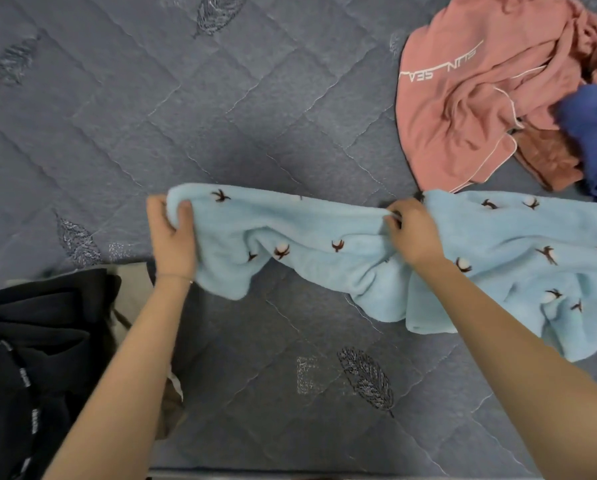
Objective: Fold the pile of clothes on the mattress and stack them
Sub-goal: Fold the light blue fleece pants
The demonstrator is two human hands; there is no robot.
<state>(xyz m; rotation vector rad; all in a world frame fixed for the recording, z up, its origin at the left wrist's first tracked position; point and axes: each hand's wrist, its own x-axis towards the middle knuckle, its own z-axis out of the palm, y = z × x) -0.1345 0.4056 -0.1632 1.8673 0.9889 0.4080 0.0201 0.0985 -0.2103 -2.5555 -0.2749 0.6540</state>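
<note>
Grey-blue quilted mattress [220, 116], stitched in diamonds with scattered embroidered leaf motifs, fills the view from above. Two bare forearms reach forward over it.

Across the middle lies a light blue fleece cloth [307, 237] dotted with small brown-and-white cotton-boll motifs. Whether it is a garment or a blanket cannot be told. The left hand [172, 233] grips its left end, with the fingers [185, 209] curled round the bunched edge. The right hand [414, 233] pinches the upper edge nearer the middle. The stretch between the hands sags in folds, and the rest spreads rumpled toward the right edge.

At upper right is a loose pile. A pink garment [463, 98] with white piping carries white lettering, upside down from here, reading "SUN SEA". A rust-brown piece [549, 157] and a dark blue piece [594, 133] lie against it, the blue one blurred.

At lower left, partly hidden by the left forearm, black clothing [30, 341] lies over a beige item [130, 292]. A black tape on it bears white lettering too small to read.
</note>
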